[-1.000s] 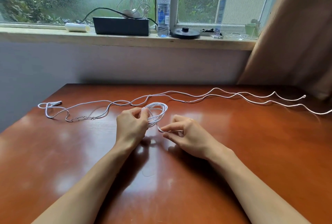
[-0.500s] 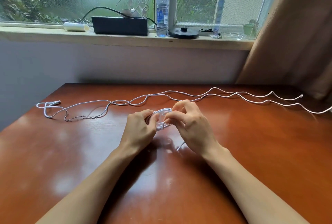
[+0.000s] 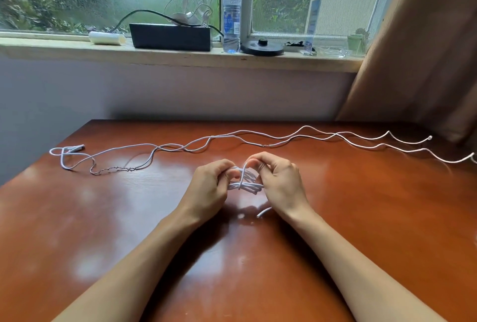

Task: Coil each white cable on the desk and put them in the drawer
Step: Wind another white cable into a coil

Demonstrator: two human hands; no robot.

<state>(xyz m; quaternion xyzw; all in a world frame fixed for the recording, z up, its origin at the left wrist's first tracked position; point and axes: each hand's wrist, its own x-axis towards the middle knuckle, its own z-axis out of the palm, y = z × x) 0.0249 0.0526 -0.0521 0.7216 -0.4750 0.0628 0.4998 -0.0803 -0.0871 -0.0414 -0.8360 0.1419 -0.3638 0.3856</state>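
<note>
While the coil (image 3: 247, 186) is held: a small bundle of white cable, just above the desk (image 3: 374, 218), near its middle.
Left hand (image 3: 206, 187): fingers curled, pinching the bundle's left side.
Right hand (image 3: 282, 183): fingers curled at the right side, with thumb and forefinger pinching a strand that crosses over the loops.
Tail: a short free end (image 3: 263, 212) pokes out below the right hand, close to the desk top.
Step, as we judge it: binding the loops with the last turn of cable.
Remaining stock: long white cables (image 3: 305, 127) lie uncoiled across the far half of the desk, from a plug end (image 3: 74, 146) at the left to the right edge, crossing one another midway.
Drawer: not in view.
Risk, spring-back: if either pinch slackens before the tail is tucked, we expect the loops to spring open.
Risk, short tail: the free end looks short, so a loose wrap may slip off once we set the bundle down.
Risk, tangle: a thin twisted wire (image 3: 111, 170) runs into the crossed cables at the left, and pulling one may drag the rest.
Risk, edge: the rightmost end reaches the desk's edge and could slide off.
</note>
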